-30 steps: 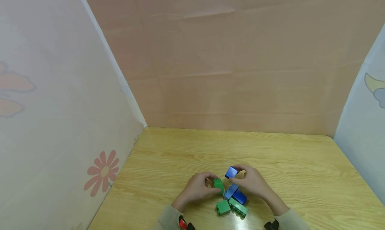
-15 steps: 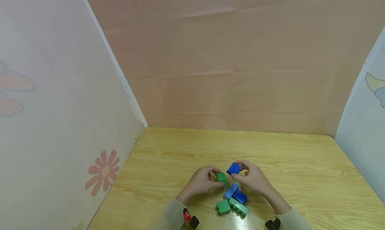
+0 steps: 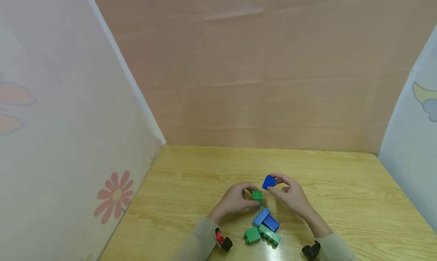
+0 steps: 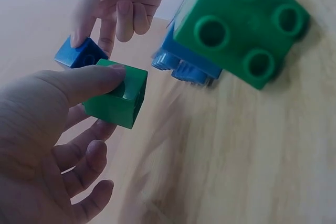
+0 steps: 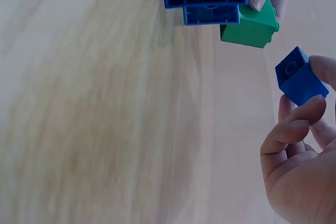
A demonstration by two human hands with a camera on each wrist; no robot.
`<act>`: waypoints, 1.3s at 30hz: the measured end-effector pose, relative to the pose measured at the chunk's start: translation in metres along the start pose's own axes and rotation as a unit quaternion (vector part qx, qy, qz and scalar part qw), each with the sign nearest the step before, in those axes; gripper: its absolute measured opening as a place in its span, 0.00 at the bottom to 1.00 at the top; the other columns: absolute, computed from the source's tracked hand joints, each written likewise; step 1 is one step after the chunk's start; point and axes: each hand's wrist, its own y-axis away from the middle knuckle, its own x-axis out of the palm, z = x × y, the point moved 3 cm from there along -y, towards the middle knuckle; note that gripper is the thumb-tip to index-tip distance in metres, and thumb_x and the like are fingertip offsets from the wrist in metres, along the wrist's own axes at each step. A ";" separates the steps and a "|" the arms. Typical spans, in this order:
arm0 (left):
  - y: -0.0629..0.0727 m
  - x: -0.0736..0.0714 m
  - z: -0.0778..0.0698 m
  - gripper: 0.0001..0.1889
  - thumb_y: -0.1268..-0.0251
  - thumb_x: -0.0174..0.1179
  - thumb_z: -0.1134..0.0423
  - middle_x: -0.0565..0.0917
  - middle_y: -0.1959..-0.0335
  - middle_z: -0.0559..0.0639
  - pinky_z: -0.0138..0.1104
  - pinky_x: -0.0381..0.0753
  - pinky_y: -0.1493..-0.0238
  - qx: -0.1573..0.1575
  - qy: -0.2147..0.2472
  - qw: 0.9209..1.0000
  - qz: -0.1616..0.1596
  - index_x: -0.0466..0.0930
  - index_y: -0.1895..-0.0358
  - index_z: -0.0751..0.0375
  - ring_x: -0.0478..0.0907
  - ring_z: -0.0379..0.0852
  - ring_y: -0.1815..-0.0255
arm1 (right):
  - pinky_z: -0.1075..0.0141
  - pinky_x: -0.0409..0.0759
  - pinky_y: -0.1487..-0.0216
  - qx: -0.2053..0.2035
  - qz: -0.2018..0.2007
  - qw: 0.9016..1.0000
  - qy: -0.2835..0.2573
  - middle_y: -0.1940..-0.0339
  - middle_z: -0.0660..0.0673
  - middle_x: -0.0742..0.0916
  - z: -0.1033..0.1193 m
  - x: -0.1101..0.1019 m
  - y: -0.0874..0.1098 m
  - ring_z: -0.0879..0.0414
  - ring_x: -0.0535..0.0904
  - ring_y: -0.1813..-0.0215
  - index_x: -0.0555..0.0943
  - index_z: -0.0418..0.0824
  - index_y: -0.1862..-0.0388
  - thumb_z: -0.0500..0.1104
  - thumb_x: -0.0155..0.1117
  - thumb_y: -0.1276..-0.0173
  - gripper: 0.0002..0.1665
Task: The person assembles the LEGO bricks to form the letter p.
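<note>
A small green brick (image 3: 257, 197) sits pinched in the left hand (image 3: 235, 201), thumb on one side and fingers (image 4: 97, 82) curled round the other, held just above the tabletop (image 3: 191, 185). In the left wrist view the thumb lies across the brick's top edge and the remaining fingers curl loosely beneath it.

Just to the right and slightly higher, a small blue brick (image 3: 269, 182) is pinched between the thumb and fingertips of the right hand (image 3: 290, 196). The right wrist view shows its hollow underside turned toward the camera, with the fingers (image 5: 302, 116) clamped on its lower corner. The two bricks are near one another but apart, with a gap between them.

Closer to the person, a small pile lies on the tabletop: a blue brick (image 3: 261, 217) lying tilted against a darker blue brick (image 3: 271, 223), a long green brick (image 3: 269, 235) touching their near edge, and a square green brick (image 3: 252, 235) just left of it. Neither hand touches the pile.

Both wrists wear pale sleeves (image 3: 201, 242) with a small black device strapped on each. The tabletop is light wood grain, closed in by a pinkish back wall (image 3: 259, 71) and pale side panels, the left one printed with a flower (image 3: 114, 195).
</note>
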 end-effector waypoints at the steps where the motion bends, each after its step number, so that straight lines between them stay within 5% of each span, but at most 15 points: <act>1: -0.002 0.001 0.000 0.19 0.39 0.78 0.52 0.82 0.57 0.32 0.30 0.74 0.70 0.000 -0.001 1.000 0.000 0.87 0.46 0.44 0.73 0.35 0.72 | 0.66 0.65 0.84 -0.003 -0.002 1.000 0.001 0.48 0.37 0.81 0.000 -0.001 0.000 0.62 0.62 0.85 0.77 0.43 0.31 0.45 0.73 0.28 0.28; 20: -0.030 0.004 0.001 0.19 0.41 0.78 0.52 0.82 0.57 0.30 0.32 0.78 0.65 -0.007 -0.014 0.999 -0.031 0.87 0.47 0.41 0.78 0.36 0.65 | 0.66 0.65 0.84 -0.015 0.007 1.000 0.026 0.41 0.36 0.79 -0.007 -0.007 -0.017 0.60 0.63 0.85 0.74 0.43 0.27 0.49 0.69 0.24 0.31; 29: -0.038 0.007 0.003 0.20 0.39 0.77 0.51 0.82 0.56 0.29 0.44 0.75 0.40 -0.015 -0.037 0.999 -0.037 0.86 0.44 0.41 0.77 0.36 0.48 | 0.66 0.66 0.85 -0.021 0.030 0.999 -0.002 0.39 0.37 0.77 -0.009 -0.006 -0.019 0.61 0.62 0.86 0.75 0.50 0.28 0.47 0.69 0.25 0.28; 39: -0.044 0.011 0.004 0.20 0.39 0.78 0.52 0.82 0.56 0.30 0.46 0.73 0.37 -0.021 -0.040 0.998 -0.044 0.87 0.45 0.44 0.77 0.35 0.47 | 0.66 0.66 0.85 -0.038 0.052 0.998 0.012 0.38 0.37 0.78 -0.011 -0.001 -0.023 0.62 0.62 0.86 0.75 0.46 0.28 0.45 0.69 0.24 0.28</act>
